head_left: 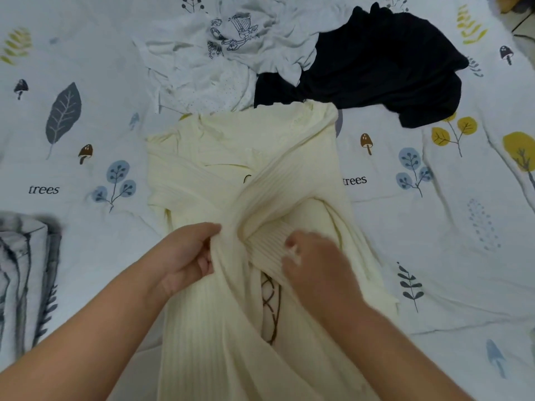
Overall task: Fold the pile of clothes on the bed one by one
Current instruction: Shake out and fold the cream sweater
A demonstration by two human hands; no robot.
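A cream ribbed sweater (pixel 231 157) lies lengthwise in the middle of the bed, its two sleeves crossed over the body. My left hand (pixel 188 256) grips a fold of the sweater's fabric at the crossing point. My right hand (pixel 315 264) pinches the ribbed cuff of a sleeve just to the right of it. A dark brown lace pattern shows on the sweater below my hands. Beyond the sweater lies the pile: a crumpled white printed shirt (pixel 231 41) and a black garment (pixel 376 65).
The bed sheet (pixel 434 227) is white with leaf, tree and mushroom prints. A grey and white patterned fabric (pixel 23 273), folded, sits at the left edge. A bit of floor shows at the top right corner.
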